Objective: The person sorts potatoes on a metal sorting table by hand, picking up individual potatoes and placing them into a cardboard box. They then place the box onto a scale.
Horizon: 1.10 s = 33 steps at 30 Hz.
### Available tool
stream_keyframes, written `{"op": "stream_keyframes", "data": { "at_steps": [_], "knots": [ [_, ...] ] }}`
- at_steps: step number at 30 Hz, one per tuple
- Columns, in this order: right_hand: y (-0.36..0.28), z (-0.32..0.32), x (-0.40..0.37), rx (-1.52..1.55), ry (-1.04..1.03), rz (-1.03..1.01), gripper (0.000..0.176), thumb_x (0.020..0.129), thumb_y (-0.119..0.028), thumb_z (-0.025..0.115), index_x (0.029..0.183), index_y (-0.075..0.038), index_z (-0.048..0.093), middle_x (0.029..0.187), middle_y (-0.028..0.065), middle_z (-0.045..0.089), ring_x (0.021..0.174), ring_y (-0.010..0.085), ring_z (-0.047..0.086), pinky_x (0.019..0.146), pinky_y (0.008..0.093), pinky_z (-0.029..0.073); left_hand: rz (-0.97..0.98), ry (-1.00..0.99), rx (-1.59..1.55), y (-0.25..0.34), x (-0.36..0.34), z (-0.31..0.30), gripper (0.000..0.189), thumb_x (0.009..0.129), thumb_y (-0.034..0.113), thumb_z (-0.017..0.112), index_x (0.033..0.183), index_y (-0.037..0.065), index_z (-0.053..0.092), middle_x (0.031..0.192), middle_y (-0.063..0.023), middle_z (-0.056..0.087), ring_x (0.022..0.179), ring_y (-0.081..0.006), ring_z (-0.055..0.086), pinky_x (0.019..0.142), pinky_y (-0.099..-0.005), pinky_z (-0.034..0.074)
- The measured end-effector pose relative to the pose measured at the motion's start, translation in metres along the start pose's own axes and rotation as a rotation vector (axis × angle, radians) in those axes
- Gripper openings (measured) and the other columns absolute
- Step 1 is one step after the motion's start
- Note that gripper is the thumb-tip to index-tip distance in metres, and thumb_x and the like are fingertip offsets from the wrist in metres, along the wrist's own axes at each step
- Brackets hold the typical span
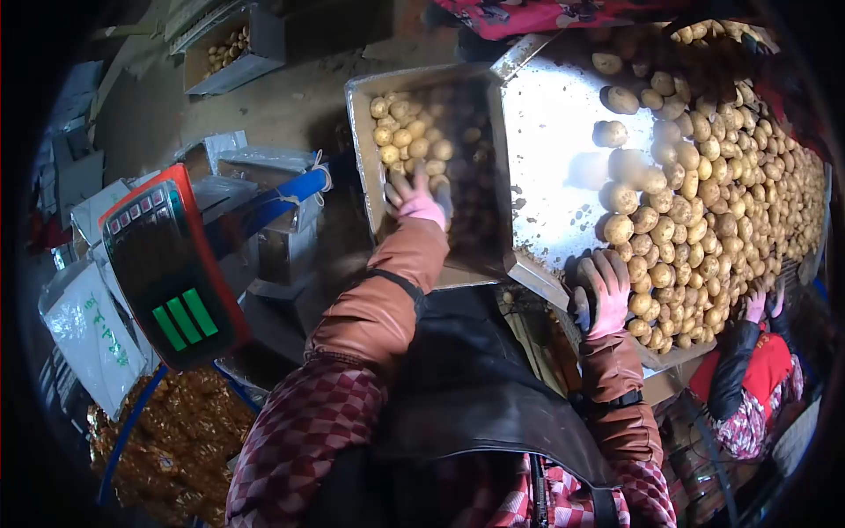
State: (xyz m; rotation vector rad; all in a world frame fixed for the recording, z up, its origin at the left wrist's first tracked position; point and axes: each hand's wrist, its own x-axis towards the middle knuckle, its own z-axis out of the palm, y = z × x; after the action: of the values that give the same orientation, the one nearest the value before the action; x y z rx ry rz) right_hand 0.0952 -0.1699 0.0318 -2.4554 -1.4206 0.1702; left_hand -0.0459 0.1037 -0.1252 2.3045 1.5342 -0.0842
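My left hand (415,201), in a pink glove, reaches into a cardboard box (361,132) of potatoes (409,132) with fingers spread, touching the top ones; whether it grips one I cannot tell. My right hand (601,290), also gloved, rests with fingers apart on the near edge of a metal sorting table (550,132), beside a large heap of potatoes (722,176). Brown sleeve covers run up both my arms.
A red-rimmed weighing scale (167,264) with green bars stands at left. Another box of potatoes (231,48) sits far left on the floor. A co-worker's gloved hand (755,304) and red sleeve work at the heap's right end. White sacks (88,326) lie at left.
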Motion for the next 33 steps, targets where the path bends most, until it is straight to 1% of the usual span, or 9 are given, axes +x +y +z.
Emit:
{"op": "stream_keyframes", "data": {
  "at_steps": [3,5,8,11,14,17,19,20,33],
  "knots": [
    [-0.001,-0.004,0.006,-0.001,0.001,0.006,0.041,0.078,-0.02,0.058,0.116,-0.005,0.059,0.118,0.0173,0.06,0.115,0.0395,0.053,0.1,0.0515,0.04,-0.066,-0.571,0.123,0.02,-0.034,-0.006,0.073,0.081,0.032,0.068,0.147,0.035,0.036,0.162,-0.011,0.0,0.144,-0.0512,-0.006,0.115,-0.0539,0.026],
    [-0.004,-0.003,0.003,0.008,0.008,0.019,0.04,0.078,-0.02,0.057,0.116,-0.005,0.06,0.118,0.017,0.06,0.115,0.0396,0.053,0.1,0.0508,0.04,0.365,-0.938,0.486,0.012,-0.053,-0.017,0.062,0.084,0.029,0.065,0.143,0.028,0.045,0.161,-0.0122,0.011,0.147,-0.0423,0.002,0.115,-0.0521,0.026],
    [-0.002,-0.002,0.002,-0.029,-0.023,0.034,0.041,0.078,-0.02,0.057,0.116,-0.005,0.06,0.119,0.0163,0.06,0.116,0.0388,0.053,0.1,0.0507,0.04,0.252,-1.026,-0.079,-0.037,-0.076,0.064,0.043,0.087,0.014,0.06,0.13,0.016,0.059,0.146,-0.0192,0.043,0.141,-0.029,0.034,0.113,-0.0396,0.034],
    [-0.002,-0.004,0.003,-0.014,-0.029,0.053,0.041,0.078,-0.021,0.058,0.115,-0.005,0.06,0.12,0.0157,0.06,0.117,0.0379,0.053,0.1,0.0508,0.04,0.267,-0.561,-0.381,-0.019,-0.038,0.02,0.04,0.085,0.009,0.058,0.125,0.014,0.062,0.135,-0.02,0.054,0.126,-0.0326,0.051,0.104,-0.0381,0.042],
    [-0.001,-0.003,0.0,-0.006,-0.031,0.061,0.041,0.077,-0.02,0.059,0.115,-0.005,0.061,0.12,0.0156,0.059,0.117,0.0373,0.052,0.1,0.0503,0.04,0.442,-0.036,-0.216,0.003,0.058,-0.022,0.037,0.077,0.002,0.057,0.11,0.013,0.068,0.107,-0.0118,0.066,0.098,-0.0324,0.061,0.085,-0.0447,0.048],
    [-0.001,-0.004,-0.001,-0.03,-0.028,0.065,0.041,0.077,-0.019,0.06,0.116,-0.005,0.061,0.121,0.0155,0.059,0.117,0.0373,0.052,0.1,0.05,0.041,0.577,0.304,0.231,0.004,0.136,-0.013,0.025,0.077,0.018,0.065,0.102,0.018,0.069,0.103,-0.0072,0.066,0.099,-0.0311,0.06,0.078,-0.0471,0.049],
    [0.0,-0.004,-0.002,0.002,-0.022,0.067,0.042,0.078,-0.02,0.061,0.117,-0.006,0.061,0.122,0.0154,0.058,0.118,0.0372,0.052,0.1,0.0502,0.041,0.405,-0.448,0.794,0.034,0.174,-0.023,0.036,0.083,0.019,0.056,0.119,0.019,0.063,0.12,-0.0073,0.063,0.101,-0.029,0.063,0.086,-0.0445,0.05],
    [0.001,-0.003,-0.002,0.006,-0.019,0.063,0.042,0.077,-0.02,0.061,0.117,-0.006,0.061,0.122,0.0151,0.058,0.118,0.037,0.052,0.1,0.0502,0.041,0.4,-0.535,0.828,0.041,0.182,-0.023,0.036,0.084,0.019,0.056,0.119,0.019,0.063,0.12,-0.0074,0.063,0.101,-0.0289,0.063,0.086,-0.0444,0.05],
    [0.004,-0.003,-0.004,0.02,-0.02,0.087,0.043,0.075,-0.017,0.064,0.117,-0.008,0.062,0.123,0.0138,0.059,0.118,0.0363,0.052,0.101,0.05,0.04,0.519,-0.257,0.681,0.031,0.188,-0.009,0.036,0.087,0.019,0.055,0.123,0.018,0.059,0.119,-0.0078,0.063,0.103,-0.0276,0.063,0.087,-0.0433,0.05]
  ]
}}
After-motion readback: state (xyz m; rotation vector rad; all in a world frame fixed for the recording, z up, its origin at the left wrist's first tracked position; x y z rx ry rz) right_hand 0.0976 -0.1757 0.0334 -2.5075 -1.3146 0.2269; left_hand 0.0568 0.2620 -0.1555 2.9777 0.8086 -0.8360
